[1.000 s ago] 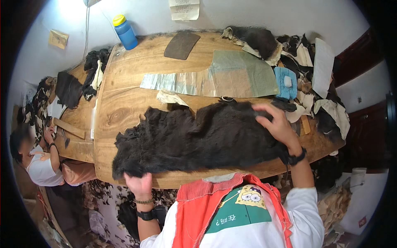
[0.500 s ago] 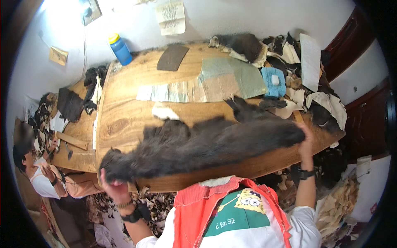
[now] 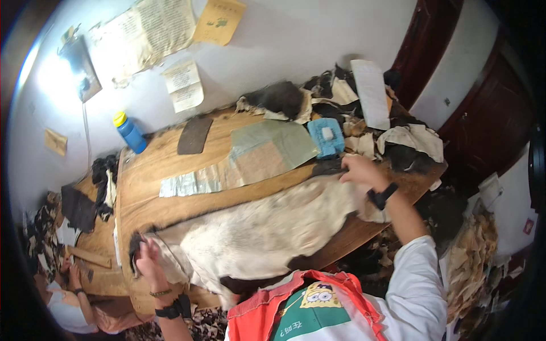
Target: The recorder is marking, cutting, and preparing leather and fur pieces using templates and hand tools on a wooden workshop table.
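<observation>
A dark fur pelt [image 3: 256,236] lies across the table's near half with its pale skin side up. Dark fur shows along its edges. My left hand [image 3: 151,261] is closed on the pelt's left end, beside a tuft of black fur. At the far right corner, my right hand [image 3: 361,171] pinches the pelt's edge with bent fingers. Just beyond the pelt lies a flat patchwork pattern piece [image 3: 267,150], silvery at its left end and greenish at its right.
A blue bottle with a yellow cap [image 3: 131,133] stands at the wooden table's [image 3: 151,170] back left. Nearby lies a dark flat piece [image 3: 194,136]. A blue sponge-like pad [image 3: 326,138] and piled fur scraps [image 3: 278,99] occupy the back right. A co-worker [image 3: 71,301] sits at left.
The pelt has been turned over: its dark fur faced up before, and now the pale skin side does. My right hand has moved left and farther across the table. The view has shifted.
</observation>
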The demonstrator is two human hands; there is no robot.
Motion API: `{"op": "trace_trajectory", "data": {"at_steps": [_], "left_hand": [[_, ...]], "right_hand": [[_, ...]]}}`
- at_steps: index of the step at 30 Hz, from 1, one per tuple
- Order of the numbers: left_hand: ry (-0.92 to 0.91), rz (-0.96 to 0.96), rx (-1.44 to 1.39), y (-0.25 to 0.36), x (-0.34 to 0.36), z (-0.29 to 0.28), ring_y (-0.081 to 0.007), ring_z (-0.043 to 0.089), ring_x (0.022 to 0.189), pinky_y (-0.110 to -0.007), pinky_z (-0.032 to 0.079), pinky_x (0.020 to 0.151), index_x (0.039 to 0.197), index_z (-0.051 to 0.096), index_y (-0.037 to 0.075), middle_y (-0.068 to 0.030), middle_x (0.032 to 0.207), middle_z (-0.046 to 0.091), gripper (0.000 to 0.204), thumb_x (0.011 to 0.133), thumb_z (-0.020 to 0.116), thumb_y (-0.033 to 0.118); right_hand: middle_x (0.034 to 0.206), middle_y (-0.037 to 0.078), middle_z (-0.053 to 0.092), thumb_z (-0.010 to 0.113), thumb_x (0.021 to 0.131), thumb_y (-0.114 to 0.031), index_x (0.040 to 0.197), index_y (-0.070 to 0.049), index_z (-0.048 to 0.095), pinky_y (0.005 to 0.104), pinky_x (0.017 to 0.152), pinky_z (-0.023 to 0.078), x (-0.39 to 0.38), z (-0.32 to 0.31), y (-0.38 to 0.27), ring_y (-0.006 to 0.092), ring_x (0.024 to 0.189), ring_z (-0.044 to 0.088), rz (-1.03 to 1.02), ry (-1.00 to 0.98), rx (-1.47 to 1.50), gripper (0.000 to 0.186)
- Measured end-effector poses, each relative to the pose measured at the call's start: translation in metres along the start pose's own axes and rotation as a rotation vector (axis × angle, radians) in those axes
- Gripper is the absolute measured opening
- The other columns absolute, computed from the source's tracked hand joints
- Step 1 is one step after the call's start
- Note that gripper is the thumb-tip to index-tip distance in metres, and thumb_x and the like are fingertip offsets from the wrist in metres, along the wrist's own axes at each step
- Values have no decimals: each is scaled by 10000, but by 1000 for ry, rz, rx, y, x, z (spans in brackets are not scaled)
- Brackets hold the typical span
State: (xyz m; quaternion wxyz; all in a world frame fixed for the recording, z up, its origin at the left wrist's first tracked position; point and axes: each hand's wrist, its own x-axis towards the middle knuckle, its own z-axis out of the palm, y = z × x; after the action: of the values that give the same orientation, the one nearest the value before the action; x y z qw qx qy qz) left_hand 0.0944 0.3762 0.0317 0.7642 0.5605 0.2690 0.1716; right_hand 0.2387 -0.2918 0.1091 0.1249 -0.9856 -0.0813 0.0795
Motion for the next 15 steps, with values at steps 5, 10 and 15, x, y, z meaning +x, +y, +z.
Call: {"op": "trace_trajectory", "data": {"at_steps": [5,10,15], "left_hand": [[-141,267,634,-56,4,7,-287,325,1431,-438,350,1113,1476,387,37,-183,1591,259,607,923,632,89],[-463,602,1243,-16,-9,57,-389,205,1485,-442,217,1197,1499,356,48,-220,1612,194,686,880,652,63],[-577,437,1601,-38,-13,69,-420,109,1503,-605,111,1172,1548,279,81,-228,1615,180,799,890,635,362]], "right_hand": [[1222,217,573,823,744,-248,1285,-70,550,451,937,483,-1,71,15,376,1137,576,138,427,-23,632],[1463,226,387,791,790,-214,1495,-127,360,504,1076,389,14,70,11,415,1354,385,-22,361,-169,831],[1551,223,285,757,784,-124,1532,-194,318,552,1080,380,57,80,16,486,1409,285,101,290,190,870]]}}
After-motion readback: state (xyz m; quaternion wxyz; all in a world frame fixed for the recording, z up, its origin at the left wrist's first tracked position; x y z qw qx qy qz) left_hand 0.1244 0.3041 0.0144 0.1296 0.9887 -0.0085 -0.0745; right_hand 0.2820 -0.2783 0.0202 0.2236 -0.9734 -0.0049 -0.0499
